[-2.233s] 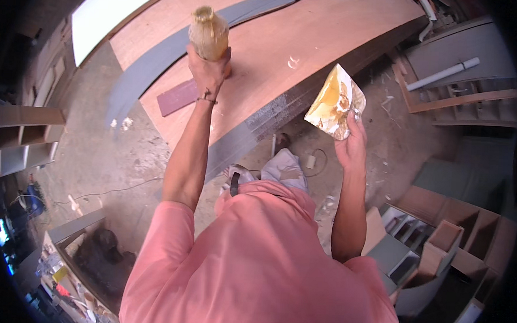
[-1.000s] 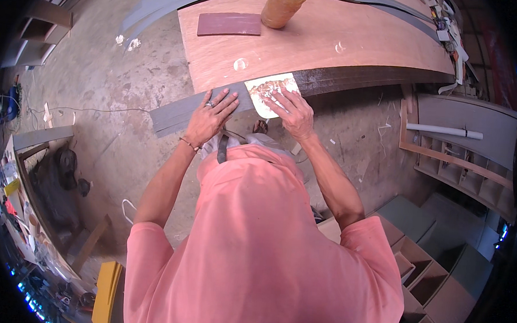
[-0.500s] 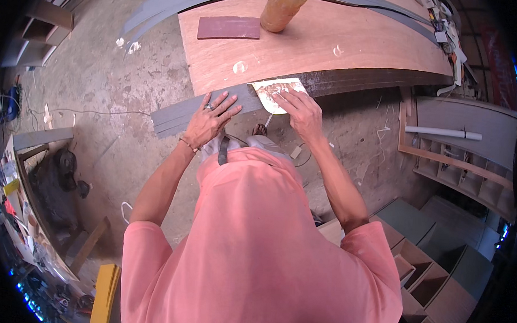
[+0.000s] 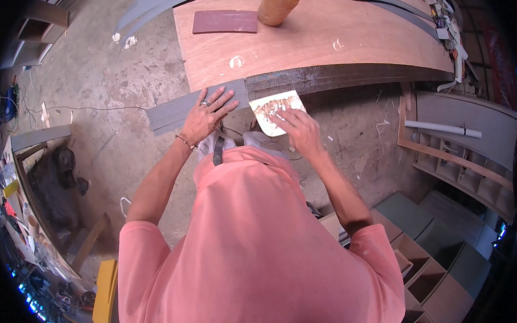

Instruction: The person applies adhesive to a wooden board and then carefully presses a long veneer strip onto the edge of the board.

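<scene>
grey strip | left hand flat, fingers spread | right hand pressing stained card, fingers extended

grey strip, white brown-smeared scraper card, reddish-brown plywood board, maroon sandpaper sheet, pink shirt

A brown sandpaper sheet and an orange bottle rest on the plywood board; wooden shelves stand at right.
</scene>
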The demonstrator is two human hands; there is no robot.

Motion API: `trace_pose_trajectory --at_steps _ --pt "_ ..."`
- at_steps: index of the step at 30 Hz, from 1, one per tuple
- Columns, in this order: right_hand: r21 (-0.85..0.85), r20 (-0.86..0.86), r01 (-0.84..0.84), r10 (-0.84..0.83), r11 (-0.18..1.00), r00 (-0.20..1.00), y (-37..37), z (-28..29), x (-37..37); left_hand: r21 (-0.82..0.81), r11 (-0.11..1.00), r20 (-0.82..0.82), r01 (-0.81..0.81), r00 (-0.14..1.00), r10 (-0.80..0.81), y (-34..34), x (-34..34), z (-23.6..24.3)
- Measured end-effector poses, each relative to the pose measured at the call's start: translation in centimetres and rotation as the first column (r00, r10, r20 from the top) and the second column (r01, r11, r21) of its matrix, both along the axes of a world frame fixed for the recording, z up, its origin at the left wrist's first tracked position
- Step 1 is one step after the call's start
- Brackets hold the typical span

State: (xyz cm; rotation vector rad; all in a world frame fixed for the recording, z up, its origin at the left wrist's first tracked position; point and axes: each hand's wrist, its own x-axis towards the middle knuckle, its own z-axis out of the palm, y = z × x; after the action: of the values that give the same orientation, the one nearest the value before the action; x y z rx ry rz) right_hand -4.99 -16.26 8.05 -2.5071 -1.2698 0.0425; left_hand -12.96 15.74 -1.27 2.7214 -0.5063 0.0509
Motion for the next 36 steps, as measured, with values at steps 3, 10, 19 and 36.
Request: trace_pose_trajectory --at_steps 3,10,19,36 --pt "0.016 0.039 -0.029 0.028 0.999 0.999 -0.7 1.0 -0.3 0.008 1.000 0.005 -0.001 1.000 0.001 0.1 0.0 0.1" --pt "0.120 0.190 0.041 -0.063 0.992 0.980 0.5 0.4 4.4 0.018 1.000 0.008 0.005 1.000 -0.005 0.2 0.3 0.5" --pt "0.111 0.202 0.035 -0.057 0.993 0.978 0.5 -0.8 6.3 -0.016 1.000 -0.008 -0.019 1.000 0.019 0.1 0.3 0.5" --pt "-0.039 -0.087 0.031 -0.035 0.999 0.996 -3.2 2.7 2.6 0.009 1.000 -0.044 -0.006 0.999 0.007 0.2 0.1 0.7"
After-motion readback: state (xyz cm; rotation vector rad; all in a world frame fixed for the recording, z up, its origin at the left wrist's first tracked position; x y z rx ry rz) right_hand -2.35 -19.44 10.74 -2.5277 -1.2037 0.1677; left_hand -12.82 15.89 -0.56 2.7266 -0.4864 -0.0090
